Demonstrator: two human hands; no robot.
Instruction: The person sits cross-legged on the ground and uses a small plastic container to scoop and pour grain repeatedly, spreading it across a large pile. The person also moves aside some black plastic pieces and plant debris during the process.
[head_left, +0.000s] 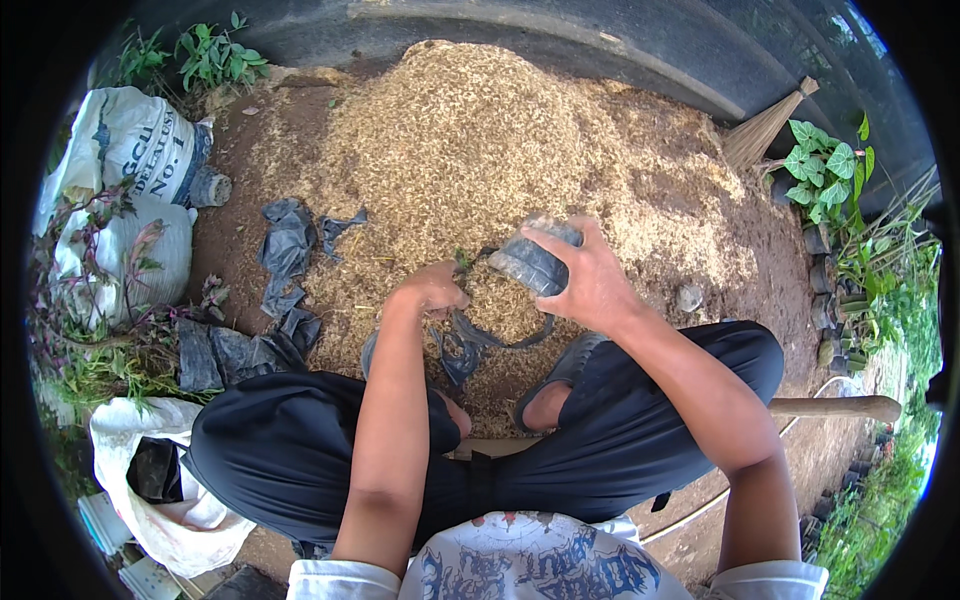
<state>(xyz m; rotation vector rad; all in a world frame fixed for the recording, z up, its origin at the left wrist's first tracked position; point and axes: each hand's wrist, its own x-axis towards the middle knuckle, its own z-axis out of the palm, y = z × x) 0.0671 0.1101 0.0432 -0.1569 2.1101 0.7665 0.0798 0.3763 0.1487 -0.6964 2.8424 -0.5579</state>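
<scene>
My right hand (595,285) grips a small black plastic grow bag (535,262), tilted on its side over the husks. Its thumb and fingers wrap round the bag. To its left, my left hand (435,288) is closed, fingers curled down. A bit of green leaf (463,262) shows at its fingertips, and what the fingers hold is partly hidden. Below both hands, a dark plastic strip (510,342) curves across the ground, beside a crumpled dark plastic scrap (460,358) between my feet.
Ahead rises a heap of pale husks (480,130) before a dark sheet wall (640,45). Torn black plastic (287,245) and white sacks (150,255) lie to the left. A broom (765,130), leafy plants (825,170) and a wooden handle (840,407) are at the right.
</scene>
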